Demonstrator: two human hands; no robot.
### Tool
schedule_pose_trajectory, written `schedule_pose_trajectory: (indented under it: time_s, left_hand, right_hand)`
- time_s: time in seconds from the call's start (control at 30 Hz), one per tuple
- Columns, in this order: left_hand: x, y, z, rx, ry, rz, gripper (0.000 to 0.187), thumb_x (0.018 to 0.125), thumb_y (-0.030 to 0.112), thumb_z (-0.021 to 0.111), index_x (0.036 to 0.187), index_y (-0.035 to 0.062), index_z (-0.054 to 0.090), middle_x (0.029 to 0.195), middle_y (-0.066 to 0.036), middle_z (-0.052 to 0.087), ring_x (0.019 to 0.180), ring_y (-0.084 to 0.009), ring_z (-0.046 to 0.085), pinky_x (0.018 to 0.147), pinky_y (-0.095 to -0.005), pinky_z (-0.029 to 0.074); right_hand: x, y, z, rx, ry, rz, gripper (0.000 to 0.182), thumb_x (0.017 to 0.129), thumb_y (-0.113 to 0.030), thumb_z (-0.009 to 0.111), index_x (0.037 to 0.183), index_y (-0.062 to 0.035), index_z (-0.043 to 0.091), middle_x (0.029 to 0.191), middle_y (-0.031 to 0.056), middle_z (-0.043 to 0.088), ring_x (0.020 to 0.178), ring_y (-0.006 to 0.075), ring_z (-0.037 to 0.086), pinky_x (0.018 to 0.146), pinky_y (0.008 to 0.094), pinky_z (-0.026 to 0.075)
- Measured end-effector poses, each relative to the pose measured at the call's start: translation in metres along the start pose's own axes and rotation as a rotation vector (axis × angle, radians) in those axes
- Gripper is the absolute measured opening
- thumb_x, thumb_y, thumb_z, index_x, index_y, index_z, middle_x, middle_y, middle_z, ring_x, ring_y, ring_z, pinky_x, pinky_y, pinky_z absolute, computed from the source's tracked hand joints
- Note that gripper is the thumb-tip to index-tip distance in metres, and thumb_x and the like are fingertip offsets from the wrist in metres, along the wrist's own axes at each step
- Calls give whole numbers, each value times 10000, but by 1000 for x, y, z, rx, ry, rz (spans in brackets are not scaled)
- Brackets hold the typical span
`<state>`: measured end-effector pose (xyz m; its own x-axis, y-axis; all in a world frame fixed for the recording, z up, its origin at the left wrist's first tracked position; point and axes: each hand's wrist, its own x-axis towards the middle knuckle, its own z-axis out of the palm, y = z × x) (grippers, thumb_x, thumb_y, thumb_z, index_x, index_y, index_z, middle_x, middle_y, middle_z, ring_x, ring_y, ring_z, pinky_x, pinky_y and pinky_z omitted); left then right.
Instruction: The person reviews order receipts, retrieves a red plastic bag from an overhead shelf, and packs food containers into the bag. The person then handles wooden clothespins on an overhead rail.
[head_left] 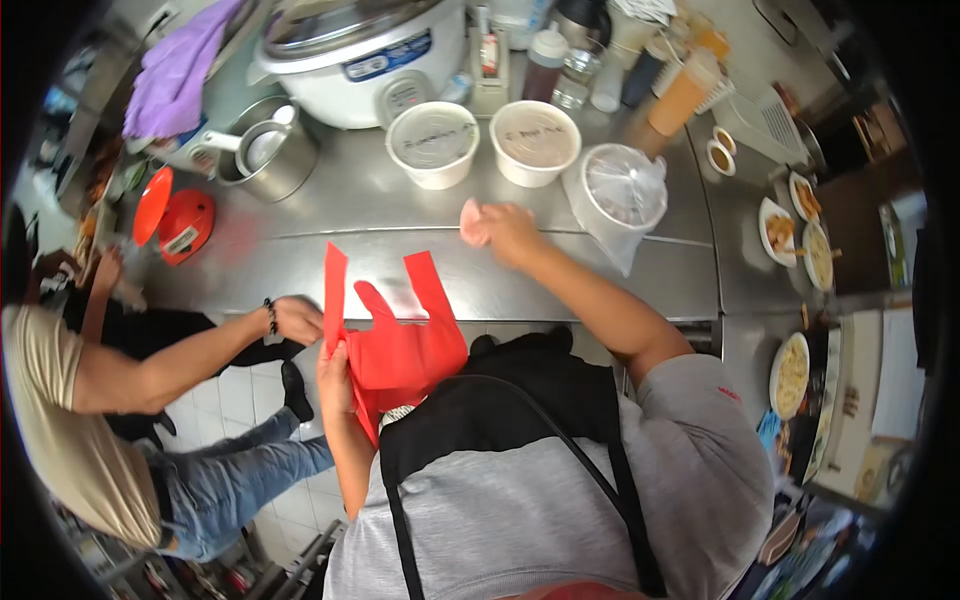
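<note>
Left hand (337,383) grasps a red bag (408,355); right hand (512,236) pinches a small pink item (472,222).
Beside a co-worker's hand (298,320), the red bag is held before the black apron (455,428), near the counter's (620,290) edge; farther right stand two lidded tubs (434,145), then a bagged tub (622,192).

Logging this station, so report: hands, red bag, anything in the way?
Left hand gripping red bag at the edge of the counter. Right hand over it, holding pink item, too blurred to identify. Another person's hand beside the bag, contact unclear.
</note>
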<state>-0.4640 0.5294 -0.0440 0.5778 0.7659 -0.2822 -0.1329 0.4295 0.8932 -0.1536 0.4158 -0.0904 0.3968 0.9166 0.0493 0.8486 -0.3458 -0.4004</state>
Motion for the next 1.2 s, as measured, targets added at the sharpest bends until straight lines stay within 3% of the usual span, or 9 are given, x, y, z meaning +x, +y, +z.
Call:
schedule_pose_trajectory:
  time_s: [0.27, 0.37, 0.53, 0.63, 0.7, 0.9, 1.0, 1.13, 1.2]
  left_hand:
    - [51, -9, 35, 36, -155, -83, 207, 821, 134, 470, 997, 24, 482, 891, -39, 545, 795, -110, 522, 724, -234, 412]
    - [68, -12, 58, 83, -235, -89, 207, 824, 145, 468, 990, 22, 484, 883, -28, 535, 798, -98, 502, 731, -233, 394]
    - [76, -14, 108, 164, -365, -57, 212, 825, 164, 466, 979, 20, 484, 869, -17, 519, 785, -91, 479, 725, -230, 378]
    - [72, -21, 139, 203, -386, -44, 216, 824, 168, 468, 977, 17, 484, 876, -23, 518, 791, -97, 480, 727, -235, 379]
    - [70, -25, 154, 234, -413, -57, 220, 823, 171, 469, 978, 15, 483, 880, -27, 517, 796, -101, 482, 731, -238, 378]
    - [68, -41, 193, 244, -455, -59, 271, 822, 244, 475, 999, 39, 466, 894, -60, 542, 790, -149, 539, 705, -268, 434]
    - [61, -46, 218, 263, -505, -94, 282, 828, 253, 464, 1004, 32, 461, 894, -73, 542, 802, -161, 541, 713, -285, 444]
    - [54, -47, 245, 284, -475, -112, 293, 827, 236, 465, 1026, 21, 462, 898, -73, 543, 804, -160, 542, 716, -285, 444]
    - [62, -52, 247, 294, -437, -107, 292, 822, 205, 475, 1040, 10, 476, 910, -56, 542, 818, -135, 525, 728, -257, 422]
  right_hand:
    - [-179, 46, -32, 367, -131, -105, 169, 622, -162, 583, 790, -176, 602, 854, 20, 546, 821, 239, 504, 683, 365, 393]
    - [-198, 90, -91, 762, 101, 417, 288, 539, -171, 669, 801, -89, 583, 755, 72, 539, 640, 241, 550, 608, 330, 445]
    - [-215, 231, -102, -228, 713, 673, 362, 625, -185, 623, 956, -72, 530, 886, 151, 552, 836, 298, 538, 734, 340, 439]
    - [-197, 260, -87, -114, 651, 1128, 409, 565, -162, 669, 950, -92, 549, 920, 143, 549, 890, 296, 519, 758, 347, 438]
    - [-181, 211, -107, -326, 334, 824, 420, 566, -179, 669, 965, -117, 552, 933, 117, 554, 917, 295, 505, 795, 359, 417]
    - [-236, 131, -53, -300, 291, 201, 306, 663, -146, 547, 968, -128, 547, 933, 79, 557, 891, 260, 510, 781, 330, 393]
    - [-292, 156, -89, 342, 100, 682, 282, 645, -99, 508, 909, -159, 588, 949, 58, 559, 955, 258, 471, 811, 346, 383]
    - [-324, 194, -123, -135, 536, 890, 275, 701, -101, 471, 941, -183, 576, 970, 73, 549, 969, 267, 465, 760, 374, 416]
    - [-331, 219, -98, -628, 456, 774, 271, 717, -126, 494, 976, -157, 565, 961, 101, 554, 931, 279, 488, 743, 379, 422]
